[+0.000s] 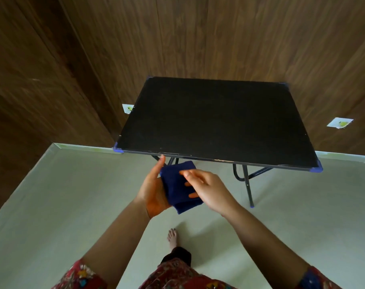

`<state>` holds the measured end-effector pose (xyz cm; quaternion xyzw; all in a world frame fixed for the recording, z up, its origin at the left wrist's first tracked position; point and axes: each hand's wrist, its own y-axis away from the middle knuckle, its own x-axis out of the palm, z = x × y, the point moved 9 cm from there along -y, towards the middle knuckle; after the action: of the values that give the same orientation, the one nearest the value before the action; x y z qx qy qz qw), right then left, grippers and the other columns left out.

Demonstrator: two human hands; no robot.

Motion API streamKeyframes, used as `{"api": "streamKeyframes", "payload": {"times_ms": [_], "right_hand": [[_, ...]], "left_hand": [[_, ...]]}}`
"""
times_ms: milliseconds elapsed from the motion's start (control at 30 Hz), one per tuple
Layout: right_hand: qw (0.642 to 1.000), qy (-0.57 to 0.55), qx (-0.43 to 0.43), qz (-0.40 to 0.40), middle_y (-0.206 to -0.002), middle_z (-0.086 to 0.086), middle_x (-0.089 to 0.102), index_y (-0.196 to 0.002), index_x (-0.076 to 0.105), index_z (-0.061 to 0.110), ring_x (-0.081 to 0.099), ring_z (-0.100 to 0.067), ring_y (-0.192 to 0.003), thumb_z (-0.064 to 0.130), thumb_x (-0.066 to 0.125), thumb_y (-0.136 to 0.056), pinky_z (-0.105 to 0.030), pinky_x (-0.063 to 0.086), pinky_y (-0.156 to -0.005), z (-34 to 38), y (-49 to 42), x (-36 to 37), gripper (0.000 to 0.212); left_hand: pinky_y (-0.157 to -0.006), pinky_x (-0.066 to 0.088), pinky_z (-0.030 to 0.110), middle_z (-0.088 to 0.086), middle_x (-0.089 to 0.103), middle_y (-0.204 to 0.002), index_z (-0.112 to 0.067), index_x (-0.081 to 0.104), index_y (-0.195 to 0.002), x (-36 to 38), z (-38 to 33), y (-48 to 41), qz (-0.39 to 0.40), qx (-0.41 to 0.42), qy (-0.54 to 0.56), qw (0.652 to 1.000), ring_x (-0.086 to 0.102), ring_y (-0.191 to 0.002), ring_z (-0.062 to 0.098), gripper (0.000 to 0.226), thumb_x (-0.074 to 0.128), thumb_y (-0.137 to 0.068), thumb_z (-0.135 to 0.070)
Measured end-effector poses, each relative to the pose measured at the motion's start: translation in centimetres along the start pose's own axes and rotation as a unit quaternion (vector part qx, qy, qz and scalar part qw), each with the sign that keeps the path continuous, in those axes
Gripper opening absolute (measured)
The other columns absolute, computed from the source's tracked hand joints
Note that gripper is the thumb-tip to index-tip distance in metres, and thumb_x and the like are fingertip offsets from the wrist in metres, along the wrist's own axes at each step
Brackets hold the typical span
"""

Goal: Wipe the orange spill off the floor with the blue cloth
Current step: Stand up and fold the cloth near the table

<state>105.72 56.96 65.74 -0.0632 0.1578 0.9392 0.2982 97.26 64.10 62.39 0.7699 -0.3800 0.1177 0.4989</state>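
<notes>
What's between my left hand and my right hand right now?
The folded blue cloth lies between them, against the palm of the left hand, while fingers of the right hand rest on top of it. The head view shows this.

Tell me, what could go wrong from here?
No orange spill shows on the floor here, so wiping may start in the wrong spot. The cloth lies between the left hand and right hand and might slip. Bending down, the head could bump the table edge just ahead.
</notes>
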Motion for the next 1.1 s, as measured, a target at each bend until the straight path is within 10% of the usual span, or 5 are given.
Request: {"api": "streamKeyframes", "payload": {"times_ms": [200,333,500,900,1100], "right_hand": [[0.973,-0.146,0.117,-0.137,-0.119,0.001,0.066,-0.115,0.062,0.024,0.062,-0.017,-0.106,0.039,0.044,-0.1,-0.032,0.049,-0.089,-4.7,-3.2,-5.4,0.028],[0.941,-0.232,0.244,-0.03,-0.132,0.002,0.054,-0.134,0.047,0.027,0.047,-0.021,-0.13,0.056,0.055,-0.09,-0.039,0.035,-0.111,-8.3,-6.1,-1.7,0.053],[0.925,-0.308,0.175,-0.135,-0.11,0.001,0.065,-0.108,0.059,0.021,0.063,-0.016,-0.101,0.013,0.046,-0.1,-0.028,0.051,-0.076,-7.2,-12.2,-3.4,0.017],[0.962,-0.096,0.172,-0.189,-0.102,-0.002,0.063,-0.11,0.055,0.012,0.064,-0.022,-0.096,0.006,0.053,-0.095,-0.024,0.054,-0.072,-9.9,-22.4,-6.3,0.016],[0.952,0.008,0.194,-0.236,-0.101,-0.008,0.066,-0.098,0.059,0.02,0.064,-0.03,-0.097,0.004,0.052,-0.088,-0.047,0.052,-0.085,-10.6,-29.5,-10.0,0.02]], "left_hand": [[-0.074,0.049,0.041,0.01,0.067,-0.111,-0.014,0.059,-0.119,-1.4,-2.9,-4.4,-0.066,0.064,0.059,0.994,0.063,-0.097,0.028,0.03,0.041,-0.101,-0.031],[-0.09,0.046,0.044,0.011,0.063,-0.121,-0.013,0.058,-0.118,0.4,-5.3,-7.7,-0.013,0.101,0.052,0.993,0.059,-0.111,0.03,0.025,0.04,-0.101,-0.02],[-0.079,0.058,0.033,0.004,0.074,-0.107,-0.015,0.064,-0.115,1.9,-10.5,-11.3,0.025,0.117,-0.132,0.984,0.07,-0.098,0.019,0.025,0.056,-0.092,-0.017],[-0.06,0.058,0.024,0.009,0.068,-0.08,-0.008,0.067,-0.095,-3.6,-15.7,-23.6,-0.093,0.052,-0.328,0.939,0.066,-0.072,0.02,0.02,0.056,-0.087,0.007],[-0.078,0.059,0.042,0.012,0.07,-0.086,-0.006,0.064,-0.103,-1.1,-19.1,-29.9,-0.1,0.093,-0.392,0.91,0.068,-0.08,0.027,0.034,0.061,-0.073,0.01]]}}
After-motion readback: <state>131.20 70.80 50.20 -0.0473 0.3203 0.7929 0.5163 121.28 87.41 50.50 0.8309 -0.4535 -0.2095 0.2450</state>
